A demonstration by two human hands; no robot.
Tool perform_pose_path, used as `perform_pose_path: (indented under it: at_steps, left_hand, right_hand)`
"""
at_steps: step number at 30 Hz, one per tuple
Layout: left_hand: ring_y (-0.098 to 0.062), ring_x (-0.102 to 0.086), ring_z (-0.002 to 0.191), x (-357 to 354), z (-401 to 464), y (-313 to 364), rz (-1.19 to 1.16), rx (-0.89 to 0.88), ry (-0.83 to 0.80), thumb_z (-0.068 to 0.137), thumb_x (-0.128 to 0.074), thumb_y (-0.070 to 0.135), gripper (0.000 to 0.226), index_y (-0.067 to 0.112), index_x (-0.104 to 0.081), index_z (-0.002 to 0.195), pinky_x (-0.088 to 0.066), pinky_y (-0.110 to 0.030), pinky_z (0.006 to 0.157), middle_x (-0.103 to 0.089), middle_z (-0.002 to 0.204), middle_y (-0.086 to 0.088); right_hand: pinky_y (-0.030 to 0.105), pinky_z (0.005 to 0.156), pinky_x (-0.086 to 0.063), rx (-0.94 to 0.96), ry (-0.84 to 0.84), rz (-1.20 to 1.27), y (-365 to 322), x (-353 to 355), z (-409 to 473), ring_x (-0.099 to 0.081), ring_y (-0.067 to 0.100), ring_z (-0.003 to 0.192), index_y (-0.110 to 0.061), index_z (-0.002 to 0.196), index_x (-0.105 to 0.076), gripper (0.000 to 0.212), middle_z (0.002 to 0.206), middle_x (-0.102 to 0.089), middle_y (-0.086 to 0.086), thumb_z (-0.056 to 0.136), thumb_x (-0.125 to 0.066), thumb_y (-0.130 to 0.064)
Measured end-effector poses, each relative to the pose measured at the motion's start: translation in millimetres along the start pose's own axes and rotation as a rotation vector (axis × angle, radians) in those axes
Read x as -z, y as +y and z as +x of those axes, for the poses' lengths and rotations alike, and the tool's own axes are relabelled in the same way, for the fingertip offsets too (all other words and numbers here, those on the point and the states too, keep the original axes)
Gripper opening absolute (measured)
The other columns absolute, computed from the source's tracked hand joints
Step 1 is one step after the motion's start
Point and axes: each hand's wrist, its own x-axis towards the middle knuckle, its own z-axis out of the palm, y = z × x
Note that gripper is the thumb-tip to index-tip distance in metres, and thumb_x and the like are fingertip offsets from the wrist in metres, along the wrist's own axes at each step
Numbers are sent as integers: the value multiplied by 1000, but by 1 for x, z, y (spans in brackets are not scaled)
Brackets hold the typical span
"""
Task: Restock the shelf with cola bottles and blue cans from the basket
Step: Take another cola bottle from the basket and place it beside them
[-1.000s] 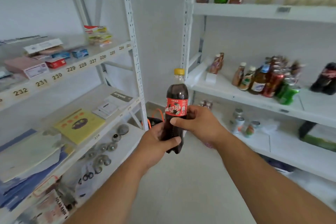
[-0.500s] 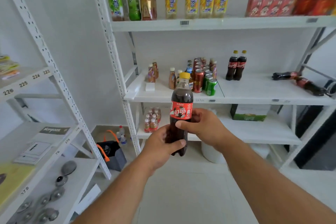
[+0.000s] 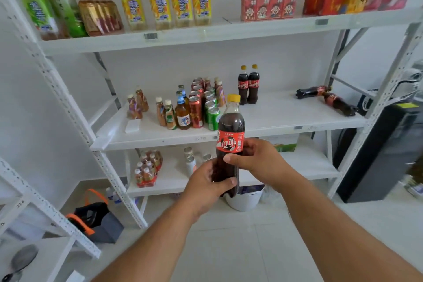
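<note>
I hold an upright cola bottle (image 3: 230, 130) with a yellow cap and red label in front of the white middle shelf (image 3: 274, 117). My left hand (image 3: 207, 186) grips its lower body, and my right hand (image 3: 256, 159) wraps the label area. Two cola bottles (image 3: 248, 84) stand at the back of that shelf. Two more cola bottles (image 3: 329, 98) lie on their sides at the shelf's right end. A dark basket (image 3: 98, 220) with orange handles sits on the floor at the lower left; its contents cannot be made out.
Cans and small bottles (image 3: 194, 107) crowd the shelf's left half. The top shelf (image 3: 229, 30) carries tea bottles and red cartons. A white bucket (image 3: 246, 199) stands on the floor under the bottom shelf. A black appliance (image 3: 380, 151) stands at right, another white rack (image 3: 45, 208) at left.
My view has swung right and closer to the drinks shelf. Both hands keep the same hold on the cola bottle, which stays upright in front of me.
</note>
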Motion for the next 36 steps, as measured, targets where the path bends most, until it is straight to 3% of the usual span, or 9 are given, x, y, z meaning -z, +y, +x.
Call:
perform_pose_path:
  at_steps: [14,19,23,32,36]
  left_hand:
    - [-5,-73,113,-83,120,4,-4,28,-67,84,-86,9,47,30,-68,122,-55,-31,100,-79,117,14]
    - [-9,-75,104,-85,164,1,-36,19,-56,84,-85,5,44,30,-68,117,-60,-25,85,-81,108,13]
    - [-13,-76,101,-80,200,2,-53,21,-75,85,-84,6,45,33,-67,116,-59,-30,86,-80,107,13]
    - [-18,-70,95,-79,269,-1,-59,17,-88,86,-82,2,43,31,-68,115,-58,-39,89,-80,110,3]
    - [-5,-74,96,-90,300,2,-19,10,-91,86,-83,3,47,38,-65,112,-60,-23,81,-79,105,15]
  right_hand:
    - [38,103,-57,-46,84,13,58,109,65,-76,8,102,-24,116,-79,28,105,-82,-8,89,-83,-23]
    - [26,95,-57,-50,85,-38,66,120,107,-76,6,100,-24,118,-78,29,104,-81,-9,89,-83,-24]
    - [21,90,-56,-55,98,-77,68,126,142,-76,5,97,-23,117,-78,29,102,-81,-9,88,-84,-22]
    - [35,98,-59,-57,110,-103,83,145,206,-76,11,99,-22,117,-77,31,104,-81,-6,87,-85,-23]
    - [32,97,-58,-40,101,-90,97,165,231,-76,10,100,-22,118,-77,32,106,-81,-7,87,-85,-23]
